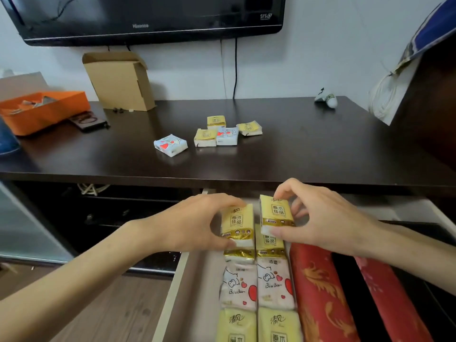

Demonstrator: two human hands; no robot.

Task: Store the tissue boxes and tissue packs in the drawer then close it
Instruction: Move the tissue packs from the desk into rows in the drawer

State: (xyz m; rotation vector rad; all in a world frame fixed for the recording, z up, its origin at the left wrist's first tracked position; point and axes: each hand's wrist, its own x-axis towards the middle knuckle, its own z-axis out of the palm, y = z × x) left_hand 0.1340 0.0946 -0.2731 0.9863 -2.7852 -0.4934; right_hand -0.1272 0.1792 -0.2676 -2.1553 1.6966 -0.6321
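The drawer (pixel 172 290) stands pulled out below the dark desk. Inside it lie two rows of tissue packs (pixel 275 282) and, to their right, two red tissue boxes (pixel 318 292). My left hand (pixel 190 223) grips a yellow tissue pack (pixel 237 223) over the left row. My right hand (pixel 318 218) holds another yellow pack (pixel 275 213) over the right row, at the drawer's far end. Several more packs (pixel 223 130) sit on the desk top, with one white heart-printed pack (pixel 170 144) apart to their left.
An orange tray (pixel 42 114), a dark phone (pixel 87 120) and an open cardboard box (pixel 118 80) stand at the desk's (pixel 320 149) back left. A small figurine (pixel 327 98) is at the back right. A television (pixel 148 18) hangs above. Wooden floor lies left of the drawer.
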